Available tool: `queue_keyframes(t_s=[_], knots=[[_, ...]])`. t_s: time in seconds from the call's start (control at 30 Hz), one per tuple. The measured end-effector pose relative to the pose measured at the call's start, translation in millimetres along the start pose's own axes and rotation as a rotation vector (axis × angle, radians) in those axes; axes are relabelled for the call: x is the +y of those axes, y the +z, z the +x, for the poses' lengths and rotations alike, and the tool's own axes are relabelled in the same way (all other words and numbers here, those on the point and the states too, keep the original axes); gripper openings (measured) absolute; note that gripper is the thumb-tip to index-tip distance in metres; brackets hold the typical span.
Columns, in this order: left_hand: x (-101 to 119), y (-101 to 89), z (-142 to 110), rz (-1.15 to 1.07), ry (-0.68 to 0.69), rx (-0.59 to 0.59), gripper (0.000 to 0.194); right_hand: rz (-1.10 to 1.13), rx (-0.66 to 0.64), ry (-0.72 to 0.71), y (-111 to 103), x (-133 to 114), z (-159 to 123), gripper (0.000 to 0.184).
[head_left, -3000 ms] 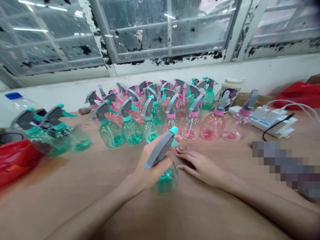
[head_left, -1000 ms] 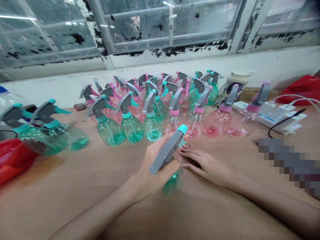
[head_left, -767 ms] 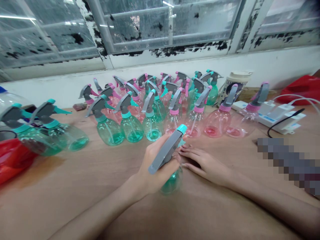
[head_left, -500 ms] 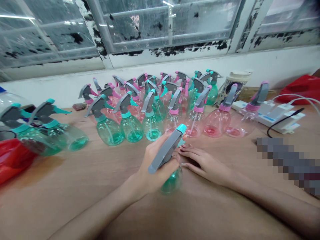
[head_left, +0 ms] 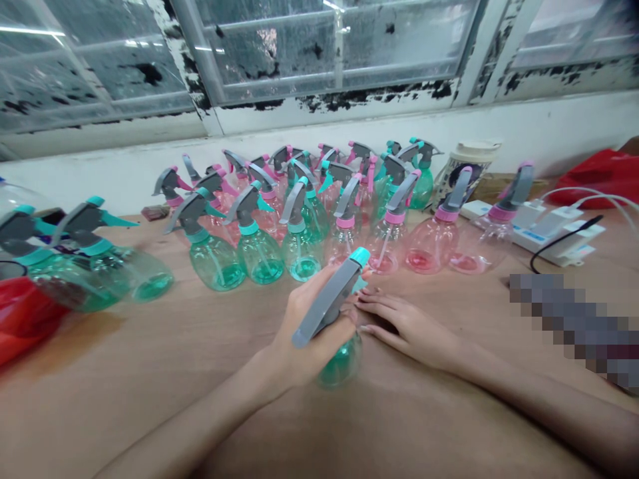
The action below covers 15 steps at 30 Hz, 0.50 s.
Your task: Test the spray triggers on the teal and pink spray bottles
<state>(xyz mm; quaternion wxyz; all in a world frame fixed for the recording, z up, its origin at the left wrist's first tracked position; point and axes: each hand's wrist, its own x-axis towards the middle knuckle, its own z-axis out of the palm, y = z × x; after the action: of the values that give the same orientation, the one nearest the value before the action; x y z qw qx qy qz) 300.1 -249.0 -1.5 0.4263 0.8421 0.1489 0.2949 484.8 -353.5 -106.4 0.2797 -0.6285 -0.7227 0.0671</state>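
Note:
My left hand is closed round the neck of a green spray bottle with a grey trigger head and teal nozzle. The bottle stands on the brown table in front of me. My right hand lies flat on the table just right of the bottle, fingers stretched out, fingertips beside the nozzle. Behind them stand several green spray bottles and several pink spray bottles in rows.
Two green bottles stand at the left near a red bag. A white power strip with cables and a lidded cup sit at the back right. Another red bag lies far right. A window wall runs behind.
Almost nothing differs. The view has shifted slightly; my left hand still grips the green bottle and my right hand rests flat beside it.

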Motion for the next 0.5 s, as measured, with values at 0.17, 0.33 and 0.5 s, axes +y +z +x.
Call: queue_keyframes(t_s=[0.17,0.33,0.5], knots=[[5.2,-1.5,1.8,-0.037,-0.014,-0.008,0.012,0.008,0.019,-0.003,-0.1,0.3,0.0,0.041],[9.4,-4.7,2.6,0.018,0.031,-0.005,0.003,-0.015,0.005,-0.017,0.6,1.6,0.0,0.042],[7.0,-4.5,-0.5,0.009,0.009,0.013,0.008,-0.012,-0.003,-0.008,0.7,1.5,-0.3,0.043]])
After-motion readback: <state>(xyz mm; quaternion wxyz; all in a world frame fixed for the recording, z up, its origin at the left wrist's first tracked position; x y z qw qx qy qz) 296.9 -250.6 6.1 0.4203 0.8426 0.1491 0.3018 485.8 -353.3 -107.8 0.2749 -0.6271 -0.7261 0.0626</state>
